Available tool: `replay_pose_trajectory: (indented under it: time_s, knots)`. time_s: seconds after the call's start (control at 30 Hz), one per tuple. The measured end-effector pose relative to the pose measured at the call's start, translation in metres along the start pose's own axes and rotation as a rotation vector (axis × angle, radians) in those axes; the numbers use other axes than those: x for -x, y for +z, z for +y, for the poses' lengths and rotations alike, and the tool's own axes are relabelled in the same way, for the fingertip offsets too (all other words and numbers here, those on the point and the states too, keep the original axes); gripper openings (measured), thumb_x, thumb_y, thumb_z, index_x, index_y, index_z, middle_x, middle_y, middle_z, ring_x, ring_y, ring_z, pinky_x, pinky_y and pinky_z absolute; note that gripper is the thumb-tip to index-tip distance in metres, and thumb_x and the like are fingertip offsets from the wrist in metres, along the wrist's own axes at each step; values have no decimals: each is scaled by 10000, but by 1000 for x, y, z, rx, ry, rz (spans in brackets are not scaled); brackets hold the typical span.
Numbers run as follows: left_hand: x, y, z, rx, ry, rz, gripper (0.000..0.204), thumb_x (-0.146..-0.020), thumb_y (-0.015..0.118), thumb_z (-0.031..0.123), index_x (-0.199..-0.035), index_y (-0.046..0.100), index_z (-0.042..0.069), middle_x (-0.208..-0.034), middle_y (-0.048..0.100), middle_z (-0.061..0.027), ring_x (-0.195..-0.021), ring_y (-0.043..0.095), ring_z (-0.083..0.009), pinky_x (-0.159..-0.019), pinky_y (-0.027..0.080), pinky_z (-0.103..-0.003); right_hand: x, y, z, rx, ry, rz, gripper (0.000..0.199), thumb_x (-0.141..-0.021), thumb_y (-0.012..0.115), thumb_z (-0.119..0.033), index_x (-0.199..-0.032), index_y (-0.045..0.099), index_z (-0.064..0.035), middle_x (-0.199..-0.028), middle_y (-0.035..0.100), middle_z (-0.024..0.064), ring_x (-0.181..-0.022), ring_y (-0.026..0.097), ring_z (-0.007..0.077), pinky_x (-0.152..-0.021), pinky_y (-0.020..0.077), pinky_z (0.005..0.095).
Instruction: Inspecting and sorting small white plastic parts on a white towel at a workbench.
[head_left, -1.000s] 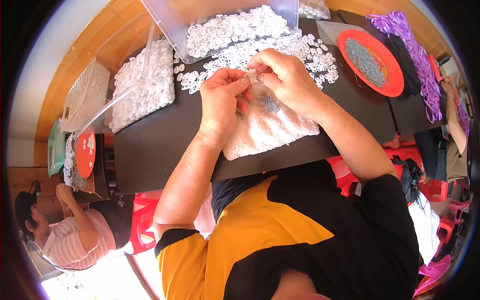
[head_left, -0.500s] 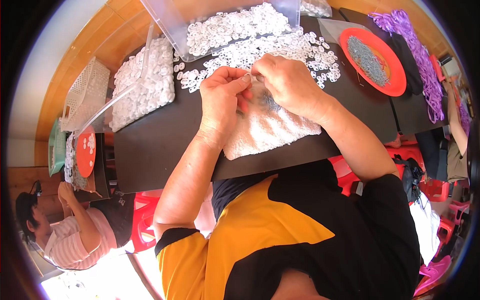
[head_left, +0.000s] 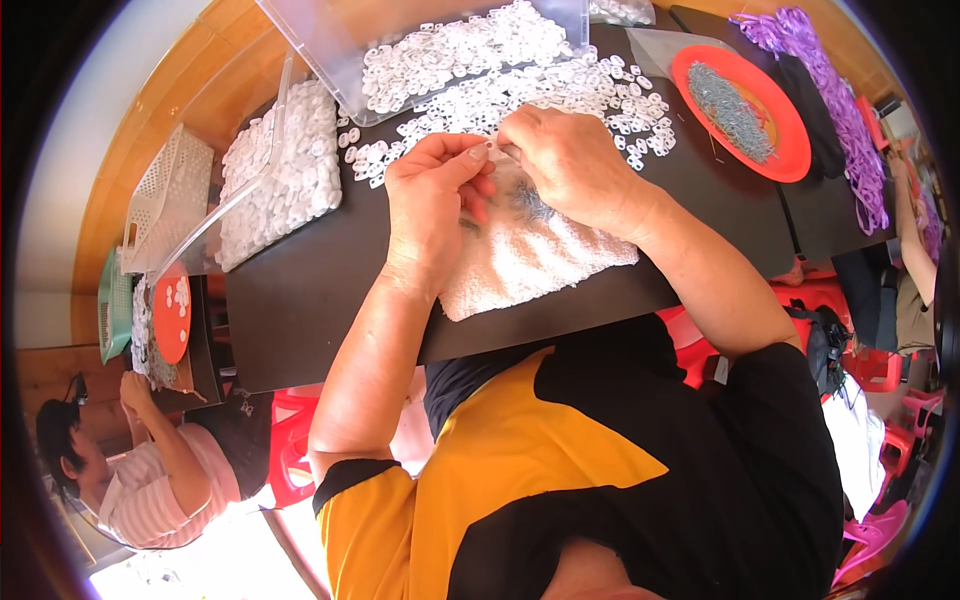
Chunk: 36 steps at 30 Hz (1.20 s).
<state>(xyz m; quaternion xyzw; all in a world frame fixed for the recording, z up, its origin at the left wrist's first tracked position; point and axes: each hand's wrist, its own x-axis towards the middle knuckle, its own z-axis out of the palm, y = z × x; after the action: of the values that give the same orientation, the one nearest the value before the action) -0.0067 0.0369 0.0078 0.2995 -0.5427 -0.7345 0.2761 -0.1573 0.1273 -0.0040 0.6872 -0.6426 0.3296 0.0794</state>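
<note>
My left hand (head_left: 428, 205) and my right hand (head_left: 572, 165) meet over the top edge of a pale cloth (head_left: 530, 268) on the dark table. The left thumb and index finger pinch a small white piece (head_left: 490, 146), mostly hidden by the fingers. Beside them my right fingers are curled together, their tips close to the left ones; what they hold is hidden. A grey patch of what look like small metal bits (head_left: 532, 203) lies on the cloth under my right hand. Just beyond my hands spreads a heap of small white plastic pieces with holes (head_left: 630, 110).
A clear bin (head_left: 330, 70) on its side spills white pieces. At left sits a transparent box (head_left: 278, 160) full of white parts. A red plate (head_left: 795, 150) holds grey metal bits; purple ribbons (head_left: 835, 110) lie beyond. Another person (head_left: 165, 470) works at far left.
My hands stay together at the cloth, with only slight finger movement; the left fingertips have drawn a little apart from the right. The whole view has shifted slightly.
</note>
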Motion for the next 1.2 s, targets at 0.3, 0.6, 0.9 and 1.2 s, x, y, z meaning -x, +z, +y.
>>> replay_pose_trajectory:
  time_s: [0.3, 0.6, 0.9, 1.2]
  knots:
    - [-2, -2, -2, -81, 7, -29, 126, -908, 611, 37, -978, 625, -67, -802, 645, -96, -619, 587, -122, -493, 443, -231, 2, -1, 0, -49, 44, -51, 104, -835, 581, -25, -935, 582, -51, -883, 646, 106, -778, 637, 330, -649, 493, 413]
    - [-1, 1, 0, -163, -25, -18, 109, -914, 597, 42, -968, 611, -52, -782, 639, -80, -618, 577, -113, -493, 439, -226, 2, 2, 2, -95, 80, -43, 117, -826, 580, -14, -935, 573, -56, -876, 647, 103, -767, 635, 332, -642, 490, 410]
    - [3, 5, 0, -215, -34, -14, 65, -943, 579, 60, -933, 606, 2, -726, 594, -17, -566, 513, -59, -443, 403, -208, 4, 2, -1, -86, 76, -43, 155, -756, 598, -33, -904, 553, -33, -822, 628, 119, -729, 641, 324, -605, 495, 411]
    - [1, 9, -16, -317, 18, 61, 72, -924, 589, 19, -854, 574, 19, -639, 550, 5, -553, 464, -48, -499, 398, -221, 7, 13, -2, -127, 87, 16, 182, -728, 593, 41, -878, 530, -41, -788, 598, 99, -712, 616, 318, -571, 478, 402]
